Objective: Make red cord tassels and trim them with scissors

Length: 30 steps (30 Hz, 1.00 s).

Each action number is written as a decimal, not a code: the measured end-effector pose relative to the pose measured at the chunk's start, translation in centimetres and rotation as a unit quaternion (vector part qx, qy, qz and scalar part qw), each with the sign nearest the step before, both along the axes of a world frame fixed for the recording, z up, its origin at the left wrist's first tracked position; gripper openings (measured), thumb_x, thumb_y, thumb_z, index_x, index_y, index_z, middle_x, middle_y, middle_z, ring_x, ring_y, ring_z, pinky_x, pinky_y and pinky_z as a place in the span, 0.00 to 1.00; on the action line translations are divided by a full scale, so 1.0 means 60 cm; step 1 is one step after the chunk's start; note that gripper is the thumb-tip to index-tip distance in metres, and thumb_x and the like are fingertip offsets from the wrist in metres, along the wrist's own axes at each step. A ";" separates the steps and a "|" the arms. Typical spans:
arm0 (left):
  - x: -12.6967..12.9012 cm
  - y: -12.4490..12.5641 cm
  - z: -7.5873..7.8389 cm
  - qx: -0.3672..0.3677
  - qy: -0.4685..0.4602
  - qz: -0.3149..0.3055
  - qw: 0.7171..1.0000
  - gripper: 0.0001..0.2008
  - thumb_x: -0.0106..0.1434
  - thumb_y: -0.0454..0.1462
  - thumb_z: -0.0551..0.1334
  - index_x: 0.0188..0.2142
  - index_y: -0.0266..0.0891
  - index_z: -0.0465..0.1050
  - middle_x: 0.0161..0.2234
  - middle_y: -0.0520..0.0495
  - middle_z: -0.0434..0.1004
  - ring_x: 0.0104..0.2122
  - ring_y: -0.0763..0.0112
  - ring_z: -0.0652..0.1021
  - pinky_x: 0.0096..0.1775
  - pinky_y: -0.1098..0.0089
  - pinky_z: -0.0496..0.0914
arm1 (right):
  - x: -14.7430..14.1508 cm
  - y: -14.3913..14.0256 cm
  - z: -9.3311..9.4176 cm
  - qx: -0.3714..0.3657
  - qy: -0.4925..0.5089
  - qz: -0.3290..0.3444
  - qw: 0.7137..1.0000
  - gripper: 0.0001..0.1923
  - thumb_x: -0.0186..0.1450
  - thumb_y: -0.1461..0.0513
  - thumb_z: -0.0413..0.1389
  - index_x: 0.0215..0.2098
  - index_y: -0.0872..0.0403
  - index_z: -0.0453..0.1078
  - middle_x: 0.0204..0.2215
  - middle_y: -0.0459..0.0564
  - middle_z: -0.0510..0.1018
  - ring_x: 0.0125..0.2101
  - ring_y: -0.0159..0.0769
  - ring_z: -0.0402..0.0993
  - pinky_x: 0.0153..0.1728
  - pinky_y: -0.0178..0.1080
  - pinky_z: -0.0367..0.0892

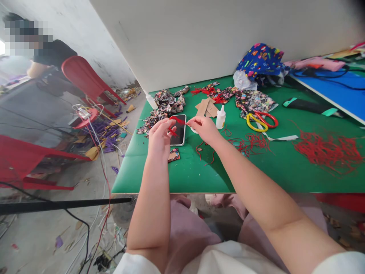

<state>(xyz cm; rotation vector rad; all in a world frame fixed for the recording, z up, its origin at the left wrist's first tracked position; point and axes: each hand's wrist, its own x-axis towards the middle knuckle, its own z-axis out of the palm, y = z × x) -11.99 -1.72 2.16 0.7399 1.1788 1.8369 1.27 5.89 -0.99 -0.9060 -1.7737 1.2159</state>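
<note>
My left hand [161, 132] pinches a red cord [177, 120], which is looped or bunched at its fingers. From there the cord runs toward my right hand [203, 127], whose thumb and forefinger are closed on its end. Under both hands lies a phone [178, 137] with a dark screen and pale edge. A small floral fabric piece with a brown backing [173, 155] rests just below the phone. Beside my right hand stands a white glue bottle [220, 118], with loose red cords [248, 144] spread to its right.
Scissors [258, 121] with yellow and red handles lie right of the glue bottle. A red cord heap [327, 150] covers the right side of the green table [199, 180]. Floral fabric [164, 104] and brown card pieces [205, 107] lie behind. A person [55, 55] sits at far left.
</note>
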 end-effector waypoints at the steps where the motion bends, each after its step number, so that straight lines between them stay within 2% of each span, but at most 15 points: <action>1: -0.001 0.001 0.000 0.002 -0.001 0.001 1.000 0.03 0.47 0.35 0.65 0.24 0.40 0.75 0.28 0.52 0.77 0.32 0.73 0.76 0.38 0.68 0.70 | 0.000 0.001 -0.001 0.004 0.009 -0.013 1.000 0.12 0.60 0.57 0.52 0.31 0.56 0.72 0.25 0.47 0.76 0.27 0.31 0.68 0.31 0.36 0.62; 5: 0.000 0.001 0.000 0.005 -0.004 -0.008 1.000 0.03 0.47 0.35 0.65 0.24 0.40 0.75 0.28 0.53 0.77 0.31 0.74 0.76 0.38 0.68 0.70 | 0.002 0.001 0.001 -0.005 0.071 -0.031 0.997 0.12 0.60 0.56 0.52 0.32 0.56 0.73 0.28 0.48 0.77 0.29 0.31 0.70 0.34 0.36 0.65; 7: 0.004 0.000 0.002 -0.002 -0.001 -0.013 1.000 0.03 0.46 0.35 0.66 0.24 0.40 0.75 0.27 0.53 0.77 0.31 0.74 0.76 0.38 0.69 0.70 | 0.002 -0.003 0.007 -0.003 0.105 -0.019 0.994 0.15 0.60 0.53 0.53 0.35 0.56 0.73 0.31 0.49 0.78 0.32 0.31 0.72 0.36 0.36 0.66; 10: 0.014 -0.002 0.004 -0.020 0.034 -0.027 0.999 0.05 0.45 0.35 0.67 0.25 0.40 0.76 0.28 0.52 0.77 0.32 0.74 0.76 0.38 0.70 0.69 | 0.003 -0.012 0.017 -0.015 0.165 0.052 0.985 0.19 0.58 0.51 0.56 0.42 0.54 0.72 0.41 0.50 0.78 0.41 0.32 0.72 0.43 0.37 0.66; 12: 0.020 -0.002 0.003 -0.030 0.070 -0.040 0.996 0.06 0.45 0.36 0.67 0.26 0.40 0.76 0.30 0.52 0.77 0.33 0.74 0.76 0.39 0.71 0.69 | 0.003 -0.016 0.021 -0.043 0.190 0.102 0.976 0.21 0.57 0.52 0.57 0.46 0.52 0.70 0.44 0.49 0.77 0.44 0.32 0.72 0.45 0.38 0.66; 14: 0.024 -0.001 0.001 -0.031 0.100 -0.049 0.993 0.06 0.46 0.37 0.68 0.26 0.39 0.76 0.32 0.51 0.77 0.34 0.73 0.76 0.39 0.71 0.68 | 0.003 -0.019 0.023 -0.066 0.198 0.113 0.971 0.20 0.56 0.53 0.59 0.44 0.52 0.72 0.42 0.49 0.78 0.43 0.33 0.73 0.45 0.38 0.68; 16: 0.026 0.000 -0.002 -0.025 0.114 -0.054 0.992 0.06 0.46 0.37 0.68 0.26 0.39 0.77 0.33 0.50 0.77 0.35 0.73 0.76 0.40 0.71 0.68 | 0.004 -0.019 0.024 -0.076 0.195 0.097 0.973 0.15 0.55 0.54 0.60 0.39 0.52 0.74 0.38 0.48 0.80 0.39 0.33 0.74 0.43 0.38 0.69; 18: 0.027 0.001 -0.002 -0.019 0.095 -0.061 0.993 0.06 0.46 0.37 0.68 0.27 0.40 0.77 0.33 0.50 0.77 0.35 0.73 0.76 0.41 0.70 0.69 | 0.004 -0.018 0.024 -0.084 0.194 0.086 0.974 0.12 0.55 0.56 0.60 0.35 0.52 0.76 0.33 0.47 0.80 0.35 0.32 0.75 0.41 0.38 0.69; 23: 0.031 -0.001 0.003 0.015 0.014 -0.115 0.993 0.03 0.52 0.38 0.65 0.28 0.43 0.77 0.37 0.52 0.77 0.38 0.74 0.76 0.41 0.70 0.69 | 0.004 -0.020 0.030 -0.113 0.206 0.091 0.968 0.12 0.51 0.56 0.63 0.32 0.52 0.76 0.24 0.44 0.78 0.27 0.29 0.71 0.34 0.36 0.68; 27: 0.039 0.003 0.005 0.028 0.021 -0.114 0.993 0.05 0.52 0.38 0.64 0.29 0.43 0.78 0.38 0.50 0.78 0.39 0.71 0.76 0.40 0.70 0.70 | 0.008 -0.028 0.033 -0.147 0.220 0.127 0.956 0.12 0.52 0.54 0.62 0.31 0.52 0.75 0.25 0.43 0.76 0.28 0.27 0.70 0.35 0.35 0.67; 30: 0.048 0.009 0.004 0.011 0.038 -0.107 0.993 0.05 0.51 0.38 0.64 0.29 0.41 0.78 0.37 0.49 0.78 0.38 0.69 0.77 0.39 0.69 0.70 | 0.015 -0.031 0.035 -0.133 0.182 0.162 0.961 0.13 0.52 0.54 0.62 0.32 0.53 0.74 0.29 0.44 0.76 0.32 0.29 0.70 0.39 0.36 0.66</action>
